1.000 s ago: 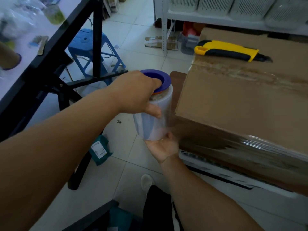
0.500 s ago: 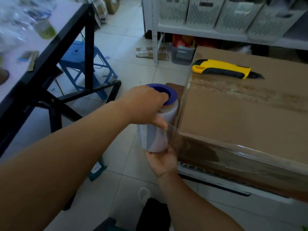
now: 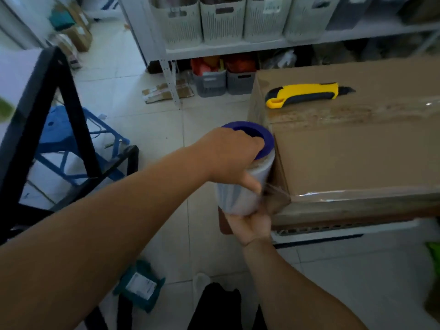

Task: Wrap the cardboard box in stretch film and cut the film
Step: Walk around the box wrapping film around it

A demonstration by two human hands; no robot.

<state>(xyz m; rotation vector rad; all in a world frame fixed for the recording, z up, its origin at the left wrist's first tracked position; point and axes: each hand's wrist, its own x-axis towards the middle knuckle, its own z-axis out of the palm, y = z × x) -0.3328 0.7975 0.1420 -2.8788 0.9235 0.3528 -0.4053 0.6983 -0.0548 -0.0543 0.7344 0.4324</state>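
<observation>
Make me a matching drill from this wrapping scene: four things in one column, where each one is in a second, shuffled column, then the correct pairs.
Things:
1. utility knife
2. left hand
3. right hand
4. blue stool

Places:
A. under the bottom end of the stretch film roll
B. on the floor behind the black table frame
C. lying on top of the cardboard box
D. over the roll's top end, at its blue cap

Pairs: 1-C, 2-D, 3-A, 4-B

The cardboard box (image 3: pixel 357 148) runs past the right edge; shelf baskets (image 3: pixel 221 17) are blurred.
</observation>
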